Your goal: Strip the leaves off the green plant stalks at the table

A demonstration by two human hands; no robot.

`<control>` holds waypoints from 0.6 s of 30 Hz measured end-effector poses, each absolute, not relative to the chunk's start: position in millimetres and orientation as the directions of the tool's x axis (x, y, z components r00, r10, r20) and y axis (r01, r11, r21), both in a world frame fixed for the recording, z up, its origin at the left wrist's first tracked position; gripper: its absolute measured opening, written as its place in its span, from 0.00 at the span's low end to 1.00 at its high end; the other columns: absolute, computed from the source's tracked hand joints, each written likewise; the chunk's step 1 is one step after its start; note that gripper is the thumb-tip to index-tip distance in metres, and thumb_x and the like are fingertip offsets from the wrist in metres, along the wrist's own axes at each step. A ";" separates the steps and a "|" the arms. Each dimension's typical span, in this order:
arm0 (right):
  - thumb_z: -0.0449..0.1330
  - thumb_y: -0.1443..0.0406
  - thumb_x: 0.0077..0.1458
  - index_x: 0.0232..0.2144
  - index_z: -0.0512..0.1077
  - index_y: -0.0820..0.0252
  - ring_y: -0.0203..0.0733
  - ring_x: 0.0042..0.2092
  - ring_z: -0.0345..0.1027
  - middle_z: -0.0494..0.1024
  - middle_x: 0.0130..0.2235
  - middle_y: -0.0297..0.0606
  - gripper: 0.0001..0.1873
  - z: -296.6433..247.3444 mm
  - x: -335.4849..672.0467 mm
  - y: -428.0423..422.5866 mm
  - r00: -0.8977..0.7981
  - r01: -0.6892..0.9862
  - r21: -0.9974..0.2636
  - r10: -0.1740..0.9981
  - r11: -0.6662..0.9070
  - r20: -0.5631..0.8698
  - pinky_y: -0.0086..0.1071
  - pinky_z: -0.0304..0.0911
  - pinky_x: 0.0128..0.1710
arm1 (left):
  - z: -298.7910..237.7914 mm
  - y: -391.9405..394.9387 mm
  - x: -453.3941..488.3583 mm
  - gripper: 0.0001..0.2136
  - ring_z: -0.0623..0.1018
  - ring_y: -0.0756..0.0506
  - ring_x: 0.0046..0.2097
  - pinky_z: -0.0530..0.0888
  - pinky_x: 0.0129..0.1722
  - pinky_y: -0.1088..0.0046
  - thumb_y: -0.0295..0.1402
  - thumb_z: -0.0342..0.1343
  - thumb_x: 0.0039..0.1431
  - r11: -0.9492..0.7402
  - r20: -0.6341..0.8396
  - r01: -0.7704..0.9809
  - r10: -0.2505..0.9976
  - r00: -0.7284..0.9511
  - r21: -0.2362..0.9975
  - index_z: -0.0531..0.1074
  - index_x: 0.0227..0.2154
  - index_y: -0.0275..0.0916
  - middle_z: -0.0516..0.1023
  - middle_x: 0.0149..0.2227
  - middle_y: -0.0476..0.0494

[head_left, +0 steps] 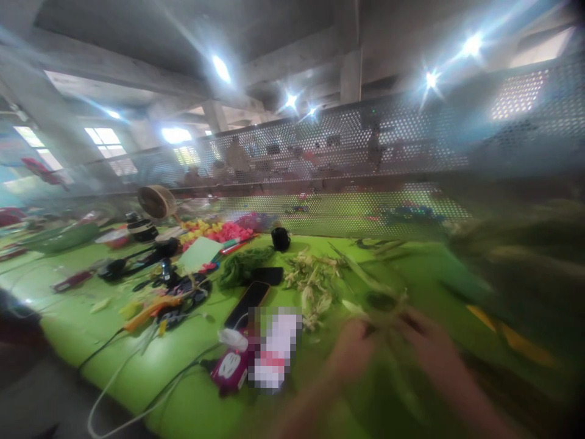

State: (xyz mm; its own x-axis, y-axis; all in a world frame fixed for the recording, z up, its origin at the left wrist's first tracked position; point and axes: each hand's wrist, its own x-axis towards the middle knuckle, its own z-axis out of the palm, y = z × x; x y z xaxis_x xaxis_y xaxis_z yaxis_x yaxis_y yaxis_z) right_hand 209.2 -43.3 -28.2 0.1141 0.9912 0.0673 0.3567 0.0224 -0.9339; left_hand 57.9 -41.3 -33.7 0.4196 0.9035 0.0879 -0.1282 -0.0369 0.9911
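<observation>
At your far left on the green tabletop (183, 372) lies an orange-handled tool (150, 313), slanting up to the right, its dark cord trailing down-left. Next come a purple device (228, 371), a dark phone (247, 303) and a loose pile of pale husks (311, 283). Your left hand (354, 347) is just right of that pile, its forearm rising from the bottom edge and leaning right; the fingers look drawn in on the leafy strand (404, 390), though blur hides the tips. That strand is between your hands — its long axis runs steeply, the loose end pointing down and slightly right, toward you. Your right hand (418, 329) meets it from the other side, forearm slanting up-left, fingers narrowed on the same strand. Farther right — beyond that forearm — lies a yellow-orange strip (525, 344).
</observation>
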 end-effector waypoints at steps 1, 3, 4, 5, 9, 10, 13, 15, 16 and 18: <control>0.56 0.53 0.46 0.23 0.74 0.56 0.43 0.29 0.69 0.76 0.23 0.33 0.15 -28.2 209.0 -43.4 0.124 0.351 -0.936 0.991 0.011 0.058 0.33 0.62 0.29 | -32.0 -41.3 57.5 0.11 0.73 0.43 0.43 0.66 0.51 0.66 0.37 0.56 0.55 -0.052 0.102 -0.123 0.887 0.449 0.991 0.78 0.37 0.38 0.77 0.38 0.42; 0.56 0.53 0.46 0.23 0.74 0.56 0.43 0.28 0.69 0.76 0.22 0.33 0.15 -27.6 210.1 -42.5 0.129 0.360 -0.933 0.990 0.006 0.056 0.33 0.61 0.29 | -30.6 -41.3 56.2 0.11 0.74 0.43 0.44 0.66 0.52 0.66 0.37 0.55 0.56 -0.091 0.134 -0.114 0.876 0.464 0.989 0.78 0.36 0.38 0.77 0.38 0.43; 0.56 0.52 0.46 0.23 0.74 0.56 0.43 0.28 0.69 0.76 0.22 0.33 0.15 -27.0 211.6 -41.6 0.120 0.375 -0.927 0.991 0.009 0.058 0.33 0.61 0.28 | -31.2 -41.1 55.4 0.11 0.74 0.43 0.44 0.66 0.52 0.66 0.37 0.54 0.56 -0.099 0.133 -0.098 0.882 0.452 0.990 0.78 0.36 0.38 0.77 0.38 0.43; 0.56 0.52 0.46 0.22 0.73 0.56 0.43 0.28 0.68 0.76 0.22 0.33 0.15 -26.2 213.7 -40.6 0.109 0.397 -0.918 0.992 0.016 0.065 0.33 0.61 0.28 | -32.7 -40.6 54.8 0.11 0.74 0.42 0.44 0.67 0.51 0.66 0.36 0.54 0.56 -0.098 0.122 -0.077 0.894 0.432 0.992 0.78 0.36 0.38 0.77 0.37 0.44; 0.56 0.52 0.49 0.22 0.72 0.55 0.42 0.28 0.69 0.76 0.23 0.32 0.15 -23.9 223.3 -38.9 0.047 0.530 -0.844 0.992 0.074 0.116 0.31 0.61 0.28 | -44.1 -36.0 53.9 0.11 0.73 0.41 0.46 0.69 0.47 0.66 0.37 0.53 0.57 -0.073 0.069 0.000 0.942 0.329 0.997 0.77 0.37 0.39 0.77 0.36 0.43; 0.56 0.52 0.51 0.24 0.73 0.55 0.42 0.30 0.70 0.77 0.25 0.33 0.14 -23.9 224.6 -39.2 0.020 0.544 -0.833 0.990 0.105 0.137 0.31 0.62 0.29 | -46.9 -34.7 54.1 0.12 0.73 0.41 0.46 0.68 0.48 0.66 0.37 0.53 0.57 -0.079 0.073 0.006 0.947 0.313 0.997 0.77 0.38 0.39 0.77 0.37 0.43; 0.57 0.55 0.52 0.32 0.75 0.54 0.44 0.36 0.72 0.80 0.34 0.36 0.12 -25.4 223.8 -40.3 -0.073 0.524 -0.822 0.973 0.224 0.218 0.32 0.64 0.37 | -51.9 -32.9 55.3 0.12 0.73 0.42 0.44 0.68 0.48 0.66 0.36 0.53 0.57 -0.109 0.099 0.013 0.941 0.322 0.994 0.76 0.39 0.38 0.77 0.38 0.41; 0.57 0.56 0.52 0.33 0.76 0.55 0.44 0.38 0.73 0.80 0.36 0.38 0.12 -26.2 221.3 -40.1 -0.089 0.516 -0.819 0.967 0.251 0.240 0.32 0.64 0.39 | -52.8 -33.6 56.3 0.11 0.74 0.42 0.42 0.69 0.47 0.67 0.36 0.52 0.57 -0.134 0.113 0.037 0.929 0.352 0.990 0.77 0.38 0.37 0.78 0.38 0.41; 0.57 0.56 0.52 0.32 0.76 0.55 0.45 0.38 0.73 0.80 0.36 0.38 0.12 -26.3 220.3 -39.6 -0.082 0.520 -0.819 0.969 0.241 0.233 0.33 0.64 0.39 | -53.0 -34.3 56.8 0.11 0.74 0.43 0.41 0.69 0.46 0.67 0.36 0.52 0.57 -0.148 0.117 0.057 0.923 0.366 0.987 0.77 0.37 0.37 0.78 0.37 0.42; 0.57 0.56 0.51 0.30 0.75 0.57 0.45 0.36 0.73 0.80 0.35 0.40 0.12 -26.5 219.3 -38.1 -0.056 0.521 -0.829 0.977 0.203 0.204 0.33 0.65 0.37 | -53.9 -35.9 57.5 0.11 0.74 0.43 0.41 0.69 0.45 0.68 0.35 0.51 0.57 -0.170 0.121 0.096 0.916 0.383 0.981 0.77 0.36 0.37 0.78 0.37 0.43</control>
State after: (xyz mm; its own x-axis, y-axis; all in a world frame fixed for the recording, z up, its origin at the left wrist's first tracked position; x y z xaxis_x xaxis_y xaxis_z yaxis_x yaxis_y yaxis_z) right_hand 219.3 -38.1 -26.5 -0.0565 0.9774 0.2037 0.5215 0.2028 -0.8288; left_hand 57.5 -35.9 -53.9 0.3830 0.9158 0.1213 0.0955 -0.1698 0.9808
